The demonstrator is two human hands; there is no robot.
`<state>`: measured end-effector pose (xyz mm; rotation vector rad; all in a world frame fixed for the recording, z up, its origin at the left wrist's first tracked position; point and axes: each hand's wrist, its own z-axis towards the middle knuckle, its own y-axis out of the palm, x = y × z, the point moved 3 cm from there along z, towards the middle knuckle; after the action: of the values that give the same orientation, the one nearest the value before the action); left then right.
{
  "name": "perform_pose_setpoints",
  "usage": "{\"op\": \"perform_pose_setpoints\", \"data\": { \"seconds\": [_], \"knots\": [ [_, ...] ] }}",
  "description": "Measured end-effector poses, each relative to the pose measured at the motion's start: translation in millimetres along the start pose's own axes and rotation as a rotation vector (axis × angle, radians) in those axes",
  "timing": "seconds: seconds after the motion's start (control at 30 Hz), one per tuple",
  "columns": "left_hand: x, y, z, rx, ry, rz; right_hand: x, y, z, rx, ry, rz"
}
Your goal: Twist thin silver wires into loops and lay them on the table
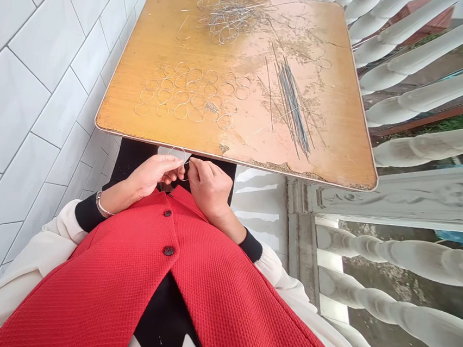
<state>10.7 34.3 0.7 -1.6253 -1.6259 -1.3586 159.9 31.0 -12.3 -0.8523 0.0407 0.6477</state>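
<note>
Both my hands are raised just below the table's front edge. My left hand pinches a thin wire loop between thumb and fingers, and my right hand grips the same wire near its twisted end. On the worn orange tabletop lie several rows of small wire rings. A tangled heap of silver wire sits at the far edge. A bundle of straight dark wire pieces lies to the right, with loose strands around it.
White tiled wall runs along the left side of the table. White balusters of a railing stand to the right. A metal bangle circles my left wrist. A red buttoned vest fills the lower view.
</note>
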Motion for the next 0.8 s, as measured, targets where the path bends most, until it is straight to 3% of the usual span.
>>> {"op": "perform_pose_setpoints", "data": {
  "seconds": [0.13, 0.23, 0.33, 0.47, 0.53, 0.67, 0.8],
  "knots": [
    [0.0, -0.3, -0.4, -0.005, 0.005, 0.013, -0.2, 0.8, -1.9, 0.037, -0.079, -0.023],
    [0.1, -0.7, -0.8, 0.001, 0.021, 0.033, 0.1, 0.0, -1.6, 0.014, -0.023, 0.075],
    [1.3, -0.6, -1.1, 0.005, 0.072, 0.043, 1.2, -1.0, -0.9, -0.064, 0.208, 0.347],
    [2.0, -1.6, -0.7, 0.025, 0.127, 0.035, 0.3, 4.0, -3.6, -0.245, 0.668, 0.947],
    [2.2, -2.4, -0.3, 0.039, 0.146, 0.021, -2.2, 6.2, -4.5, -0.29, 0.829, 1.194],
    [4.3, -3.3, -1.0, 0.068, 0.137, -0.071, -6.9, 9.8, -4.8, -0.325, 0.974, 1.461],
    [11.2, -3.8, -4.8, 0.066, 0.078, -0.157, -7.8, 12.2, -5.7, -0.303, 0.984, 1.49]
  ]
}}
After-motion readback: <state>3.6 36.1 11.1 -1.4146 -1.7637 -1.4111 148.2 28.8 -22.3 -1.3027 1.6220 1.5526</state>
